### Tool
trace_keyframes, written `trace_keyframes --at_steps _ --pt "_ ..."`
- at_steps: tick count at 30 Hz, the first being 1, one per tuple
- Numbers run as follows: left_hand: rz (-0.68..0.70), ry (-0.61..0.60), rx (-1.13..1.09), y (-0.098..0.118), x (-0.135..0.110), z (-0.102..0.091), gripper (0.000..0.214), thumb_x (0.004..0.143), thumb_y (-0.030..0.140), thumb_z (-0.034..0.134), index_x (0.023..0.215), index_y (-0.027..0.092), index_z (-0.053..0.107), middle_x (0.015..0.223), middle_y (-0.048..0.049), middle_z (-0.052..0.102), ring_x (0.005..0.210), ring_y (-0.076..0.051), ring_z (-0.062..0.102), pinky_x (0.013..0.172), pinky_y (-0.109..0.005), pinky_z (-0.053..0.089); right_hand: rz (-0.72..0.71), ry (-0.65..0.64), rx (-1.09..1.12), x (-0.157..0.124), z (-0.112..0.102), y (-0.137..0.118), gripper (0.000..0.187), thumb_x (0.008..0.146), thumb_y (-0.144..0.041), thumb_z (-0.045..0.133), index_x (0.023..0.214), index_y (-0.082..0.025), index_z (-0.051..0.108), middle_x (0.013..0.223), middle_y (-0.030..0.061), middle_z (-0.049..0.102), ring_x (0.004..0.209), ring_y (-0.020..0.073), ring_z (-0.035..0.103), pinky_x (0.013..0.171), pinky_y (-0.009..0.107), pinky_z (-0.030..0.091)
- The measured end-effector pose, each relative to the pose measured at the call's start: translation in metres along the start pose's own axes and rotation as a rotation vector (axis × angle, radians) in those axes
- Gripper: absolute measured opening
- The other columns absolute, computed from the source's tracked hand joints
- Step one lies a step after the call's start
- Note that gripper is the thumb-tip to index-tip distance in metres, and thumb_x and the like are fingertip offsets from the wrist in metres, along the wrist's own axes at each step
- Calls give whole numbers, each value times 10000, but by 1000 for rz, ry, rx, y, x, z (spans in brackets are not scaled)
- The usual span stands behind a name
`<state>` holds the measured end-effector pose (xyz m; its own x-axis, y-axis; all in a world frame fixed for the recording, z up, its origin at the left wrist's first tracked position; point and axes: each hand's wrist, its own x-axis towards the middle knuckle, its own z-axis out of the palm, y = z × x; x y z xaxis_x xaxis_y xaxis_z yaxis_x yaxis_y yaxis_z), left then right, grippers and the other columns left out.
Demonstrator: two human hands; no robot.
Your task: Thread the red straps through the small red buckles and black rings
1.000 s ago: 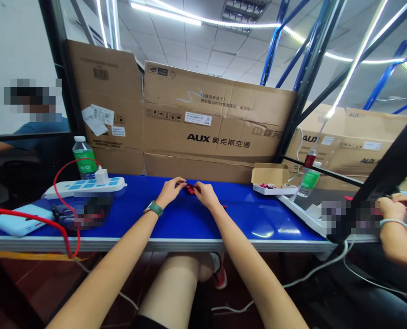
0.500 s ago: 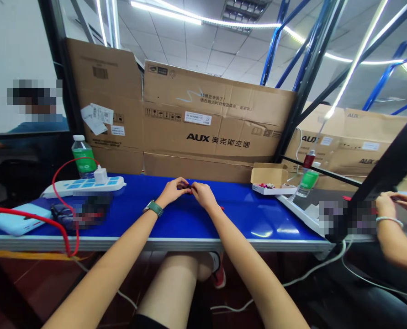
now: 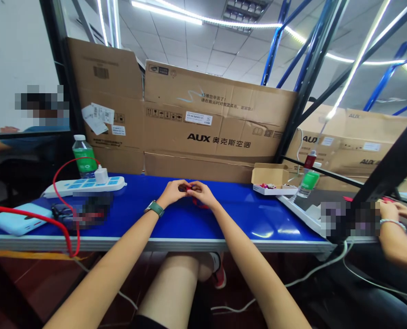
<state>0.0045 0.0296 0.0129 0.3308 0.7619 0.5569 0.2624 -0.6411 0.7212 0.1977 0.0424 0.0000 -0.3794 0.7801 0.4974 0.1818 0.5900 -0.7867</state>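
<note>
Over the middle of the blue table (image 3: 251,214), my left hand (image 3: 172,192) and my right hand (image 3: 202,193) meet at the fingertips. Between them shows a bit of a narrow red strip (image 3: 188,188), ribbon-like, its kind too small to be sure of. More of the red strip shows below my right hand, close to the tabletop. The fingers of both hands are closed in a pinch and hide most of what they hold. A green-banded watch (image 3: 154,208) is on my left wrist.
At left are a power strip (image 3: 87,184), a bottle (image 3: 83,157), a light-blue power bank (image 3: 20,220) and a red cable (image 3: 57,226). An open small box (image 3: 270,177) stands back right. Cardboard (image 3: 220,123) walls the rear. A co-worker's hand (image 3: 388,211) is at right.
My fingers have shifted slightly around the held piece. More red now shows between them and under my right hand. The co-worker's hands at right have moved a little.
</note>
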Motion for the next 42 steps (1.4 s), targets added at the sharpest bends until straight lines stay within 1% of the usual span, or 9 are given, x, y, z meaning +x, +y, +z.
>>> trace_keyframes --at_steps 4,9,14,19,25,29,35,39,42 --pt "9 7 35 -5 -1 0 289 659 231 774 930 164 697 868 -53 770 804 -213 732 771 -304 581 -32 23 -181 -6 3 -8 431 733 -359 789 1097 -198 623 813 3 713 751 172 695 740 278 538" --pt "46 -4 93 -6 -1 3 264 674 196 724 935 156 710 853 -47 768 785 -202 728 748 -280 573 -97 57 -375 -8 8 -14 186 878 -260 597 1056 -214 577 784 -1 713 721 167 699 687 247 505" --pt "27 62 109 -4 1 8 321 657 192 718 975 149 733 869 -59 776 793 -208 732 768 -292 581 -65 221 -599 -5 9 -15 59 901 -191 540 940 -226 568 810 42 722 748 191 701 688 246 483" --pt "24 108 200 0 0 5 309 681 283 762 964 159 748 890 -69 777 800 -219 727 773 -308 576 -69 416 -582 -5 9 -22 20 919 -221 508 904 -224 522 787 43 696 706 194 682 674 263 487" --pt "85 48 210 8 -2 3 310 740 334 756 1007 176 752 962 -65 783 884 -238 735 834 -315 566 -210 328 -257 -5 14 -27 79 952 -318 472 938 -241 461 1012 59 715 875 178 697 764 281 536" --pt "75 39 141 7 -2 6 314 753 338 746 1023 177 748 986 -68 780 907 -246 735 837 -319 570 -185 312 -319 -4 10 -29 103 944 -336 501 916 -237 505 892 38 671 811 181 648 770 299 523" --pt "71 129 205 3 2 5 345 733 332 763 1043 179 761 970 -72 767 861 -225 718 800 -308 562 -211 234 -377 -3 -1 -29 146 867 -348 668 881 -203 654 917 65 648 822 188 608 793 313 508" --pt "85 179 213 1 2 3 360 733 304 761 1071 179 755 1012 -79 755 884 -219 707 806 -307 552 -215 203 -335 -3 -4 -25 139 877 -261 622 954 -207 724 974 77 688 894 198 644 817 311 517" --pt "124 174 263 0 2 2 366 735 291 763 1086 190 754 991 -72 748 879 -216 694 797 -304 537 -182 217 -376 -2 -4 -20 153 878 -238 607 933 -225 750 948 70 714 896 210 652 850 329 510"
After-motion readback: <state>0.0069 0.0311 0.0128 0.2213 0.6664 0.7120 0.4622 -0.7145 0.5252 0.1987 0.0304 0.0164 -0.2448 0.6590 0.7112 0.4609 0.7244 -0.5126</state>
